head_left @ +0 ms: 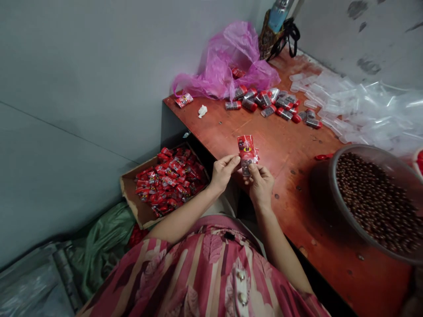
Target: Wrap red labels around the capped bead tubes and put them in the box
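Note:
Just above the table's front edge, both hands hold a red printed sleeve [246, 147] with a small clear container of dark balls [246, 167] at its lower end. My left hand [223, 172] pinches the left edge of the sleeve between thumb and finger. My right hand [260, 181] grips the container's lower right side, thumb in front. Behind my right thumb, a bit of red and clear wrap shows, partly hidden. Left of and below my hands, a cardboard box [130, 190] holds many red wrapped packs [170, 180].
Filled red-capped containers [264, 100] lie on the red table [214, 127] beside a pink plastic bag [228, 61]. Clear empty tubes [366, 101] pile at the back right. A large tub [333, 176] of brown balls [376, 198] stands right. One wrapped pack [184, 100] lies near the left corner.

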`<state>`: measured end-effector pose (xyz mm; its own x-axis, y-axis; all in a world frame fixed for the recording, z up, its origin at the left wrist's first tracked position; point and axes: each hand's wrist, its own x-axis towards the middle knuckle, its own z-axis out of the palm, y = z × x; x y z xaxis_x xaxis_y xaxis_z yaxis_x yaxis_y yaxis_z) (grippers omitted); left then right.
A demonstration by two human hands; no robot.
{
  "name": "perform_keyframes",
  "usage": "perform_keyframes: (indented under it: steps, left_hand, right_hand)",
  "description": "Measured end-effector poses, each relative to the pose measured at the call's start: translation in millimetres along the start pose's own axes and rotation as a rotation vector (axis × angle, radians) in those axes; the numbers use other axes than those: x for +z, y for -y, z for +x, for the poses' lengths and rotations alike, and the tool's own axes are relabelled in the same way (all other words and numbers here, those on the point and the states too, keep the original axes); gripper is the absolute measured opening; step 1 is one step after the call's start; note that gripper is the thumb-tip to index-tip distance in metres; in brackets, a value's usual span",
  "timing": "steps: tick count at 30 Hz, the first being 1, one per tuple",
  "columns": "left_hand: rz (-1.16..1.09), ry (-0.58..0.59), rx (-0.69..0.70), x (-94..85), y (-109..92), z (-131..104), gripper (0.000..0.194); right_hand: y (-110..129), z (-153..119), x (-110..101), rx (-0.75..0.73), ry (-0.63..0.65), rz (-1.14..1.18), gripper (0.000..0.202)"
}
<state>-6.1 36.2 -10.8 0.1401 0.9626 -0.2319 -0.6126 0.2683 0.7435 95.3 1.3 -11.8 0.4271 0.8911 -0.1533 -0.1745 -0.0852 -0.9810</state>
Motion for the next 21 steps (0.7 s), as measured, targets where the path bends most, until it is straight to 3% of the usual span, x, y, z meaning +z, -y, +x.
perform_keyframes:
  steps: [6, 9, 14, 18, 21]
  left_hand:
    - [0.017, 0.012, -0.009, 1.1, -6, 2, 0.034]
    - [-0.003, 0.037, -0.082, 4.8, -9, 5, 0.038]
    - [-0.016, -0.029, -0.146, 9.3, -4, 10, 0.036]
    - [-0.033, -0.025, -0.207, 9.3, 3, 8, 0.034]
    - [-0.068, -0.012, -0.231, 6.3, 6, 3, 0.031]
  right_hand:
    - [-3, -2, -3, -0.171, -0.022, -0.268, 0.032]
    - [-6, -2, -6, -0.379, -0.015, -0.518, 0.028]
    - [-4, -5, -7, -0.698, -0.027, -0.883, 0.020]
    - [-2, -3, -10, -0.742, -0.039, -0.964, 0.020]
    - [-5, 1, -13, -0.683, -0.013, -0.898, 0.021]
